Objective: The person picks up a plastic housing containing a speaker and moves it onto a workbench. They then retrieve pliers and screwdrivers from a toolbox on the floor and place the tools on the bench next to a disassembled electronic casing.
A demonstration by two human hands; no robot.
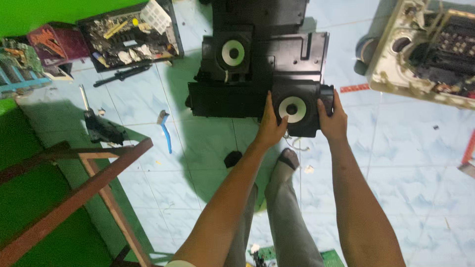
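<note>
Both hands clasped 1 black plastic speaker box (297, 111) between them: left hand (271, 126) on its left side, right hand (332, 118) on its right.

Both forearms are bare from elbow to wrist, with no watch, band or ring showing on the left hand (271, 126) or the right hand (332, 121). Near the left elbow, a pale edge that may be a short sleeve (180, 263) peeks in. Between the forearms hang grey trousers (289, 222), loose and creased. Above the trousers, toward the hands, a dark sock (289, 157) with a lighter worn patch covers one foot.
</note>
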